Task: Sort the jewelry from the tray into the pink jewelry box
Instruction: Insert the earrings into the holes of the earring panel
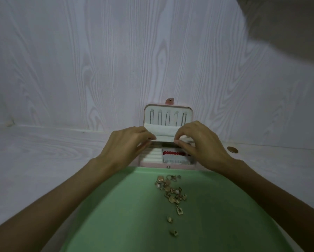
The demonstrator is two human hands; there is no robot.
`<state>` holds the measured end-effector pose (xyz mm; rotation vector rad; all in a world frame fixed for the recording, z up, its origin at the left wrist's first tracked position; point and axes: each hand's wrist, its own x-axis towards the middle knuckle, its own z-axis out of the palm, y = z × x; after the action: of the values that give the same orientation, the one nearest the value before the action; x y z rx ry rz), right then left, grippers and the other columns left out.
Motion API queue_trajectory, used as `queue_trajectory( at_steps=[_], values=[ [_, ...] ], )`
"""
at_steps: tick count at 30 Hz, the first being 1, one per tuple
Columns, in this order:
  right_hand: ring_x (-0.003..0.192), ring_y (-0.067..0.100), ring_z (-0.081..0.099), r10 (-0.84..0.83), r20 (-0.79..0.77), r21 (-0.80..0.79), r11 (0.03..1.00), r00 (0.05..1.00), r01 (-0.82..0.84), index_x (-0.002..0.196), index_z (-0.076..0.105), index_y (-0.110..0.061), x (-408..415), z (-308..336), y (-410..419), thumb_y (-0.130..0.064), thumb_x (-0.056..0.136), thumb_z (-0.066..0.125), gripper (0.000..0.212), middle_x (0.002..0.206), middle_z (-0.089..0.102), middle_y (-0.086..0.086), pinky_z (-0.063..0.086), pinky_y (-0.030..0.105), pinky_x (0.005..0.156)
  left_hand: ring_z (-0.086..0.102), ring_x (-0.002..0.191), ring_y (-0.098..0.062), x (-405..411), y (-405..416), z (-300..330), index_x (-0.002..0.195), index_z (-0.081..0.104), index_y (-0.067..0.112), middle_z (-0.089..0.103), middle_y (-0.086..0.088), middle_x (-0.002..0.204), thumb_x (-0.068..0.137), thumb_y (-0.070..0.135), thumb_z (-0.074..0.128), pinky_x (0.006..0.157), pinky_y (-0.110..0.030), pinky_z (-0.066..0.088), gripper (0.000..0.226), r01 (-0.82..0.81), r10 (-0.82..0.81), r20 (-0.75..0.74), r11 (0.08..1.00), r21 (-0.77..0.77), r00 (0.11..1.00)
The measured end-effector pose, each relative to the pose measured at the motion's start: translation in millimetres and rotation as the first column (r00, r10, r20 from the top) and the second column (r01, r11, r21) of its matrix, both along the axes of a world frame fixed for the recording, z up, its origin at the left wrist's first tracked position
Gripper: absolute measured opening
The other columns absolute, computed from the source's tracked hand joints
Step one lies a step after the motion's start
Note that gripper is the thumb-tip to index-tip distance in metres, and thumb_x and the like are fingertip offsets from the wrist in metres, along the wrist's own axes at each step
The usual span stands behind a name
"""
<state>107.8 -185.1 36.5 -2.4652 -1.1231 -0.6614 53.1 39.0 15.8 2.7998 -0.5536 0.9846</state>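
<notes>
The pink jewelry box point(168, 165) stands open at the centre of the frame, with a red bead strand point(173, 153) already inside. The left hand point(124, 146) and right hand point(200, 142) pinch with their fingers a white padded flap point(166, 134) over the compartments. Most jewelry point(170, 190) is still on the green tray point(127, 215) below, so I judge that the sorting has only begun.

Pale wood-grain desk point(43, 151), matt. Smooth green plastic tray point(134, 215). Shiny gold-toned metal jewelry point(170, 190). Pink jewelry box point(168, 167) lined in soft white cloth; glossy red beads point(173, 153).
</notes>
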Motion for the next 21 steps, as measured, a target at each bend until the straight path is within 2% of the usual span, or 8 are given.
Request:
queue_trajectory(
  at_steps=[4,7,10,12,15,18,21],
  values=[
    [0.092,0.01,0.047,0.005,-0.056,-0.053,0.999,0.998,-0.008,0.089,0.071,-0.021,-9.8,-26.6,-3.7,-0.029,0.086,0.066,0.01,0.095,0.063,-0.007,0.032,0.024,0.075,0.068,0.086,-0.011,-14.8,0.7,-15.6,0.106,0.072,0.027,0.071,0.011,0.105,0.088,0.032,0.064,0.053,-0.022,0.047,0.02,0.021,-0.018,-0.142,1.0,0.023,0.99],
    [0.091,0.007,0.044,-0.036,-0.138,-0.003,0.999,0.99,0.036,0.091,0.072,-0.023,-12.4,-42.4,-3.5,-0.031,0.087,0.063,0.012,0.095,0.062,-0.008,0.031,0.021,0.071,0.065,0.097,-0.007,-21.1,1.6,-22.2,0.109,0.07,0.031,0.068,0.016,0.112,0.092,0.032,0.058,0.057,-0.012,0.037,0.021,-0.043,0.042,-0.196,0.999,-0.001,0.98],
    [0.092,0.005,0.044,-0.059,-0.206,0.055,0.996,0.977,0.072,0.093,0.071,-0.026,-13.2,-50.5,-3.5,-0.032,0.089,0.06,0.013,0.096,0.06,-0.011,0.03,0.011,0.069,0.06,0.106,-0.005,-26.2,3.9,-25.1,0.113,0.067,0.033,0.064,0.02,0.118,0.096,0.035,0.05,0.069,-0.022,0.047,0.025,-0.097,0.087,-0.232,0.995,-0.034,0.969],
    [0.093,0.005,0.045,-0.06,-0.243,0.078,0.994,0.968,0.081,0.096,0.07,-0.026,-15.8,-54.4,-4.0,-0.03,0.091,0.057,0.015,0.097,0.059,-0.013,0.031,0.008,0.07,0.056,0.11,-0.003,-29.2,4.5,-27.1,0.116,0.065,0.033,0.062,0.021,0.121,0.097,0.037,0.045,0.077,-0.025,0.047,0.027,-0.115,0.1,-0.263,0.993,-0.042,0.96],
    [0.095,0.002,0.046,-0.059,-0.268,0.084,0.993,0.962,0.084,0.099,0.069,-0.026,-21.0,-57.7,-5.7,-0.026,0.093,0.053,0.017,0.101,0.059,-0.013,0.032,0.007,0.072,0.054,0.111,-0.002,-31.5,4.7,-29.2,0.117,0.063,0.034,0.059,0.022,0.123,0.097,0.037,0.044,0.08,-0.024,0.044,0.029,-0.137,0.106,-0.309,0.987,-0.08,0.945],
    [0.097,0.001,0.046,-0.057,-0.295,0.042,0.996,0.954,0.072,0.104,0.068,-0.026,-24.1,-54.7,-7.0,-0.027,0.094,0.052,0.019,0.106,0.059,-0.013,0.032,0.007,0.074,0.056,0.109,-0.006,-31.3,0.6,-26.6,0.115,0.064,0.032,0.06,0.02,0.122,0.096,0.034,0.046,0.076,-0.025,0.041,0.027,-0.17,0.123,-0.352,0.98,-0.107,0.928],
    [0.105,0.003,0.045,-0.059,-0.333,-0.043,0.998,0.941,0.047,0.114,0.065,-0.027,-26.5,-45.8,-10.6,-0.028,0.094,0.051,0.024,0.116,0.057,-0.012,0.038,0.019,0.084,0.056,0.111,-0.009,-30.3,-4.3,-17.8,0.113,0.065,0.033,0.061,0.018,0.121,0.093,0.031,0.049,0.075,-0.026,0.037,0.026,-0.216,0.162,-0.403,0.972,-0.091,0.901]
  ],
)
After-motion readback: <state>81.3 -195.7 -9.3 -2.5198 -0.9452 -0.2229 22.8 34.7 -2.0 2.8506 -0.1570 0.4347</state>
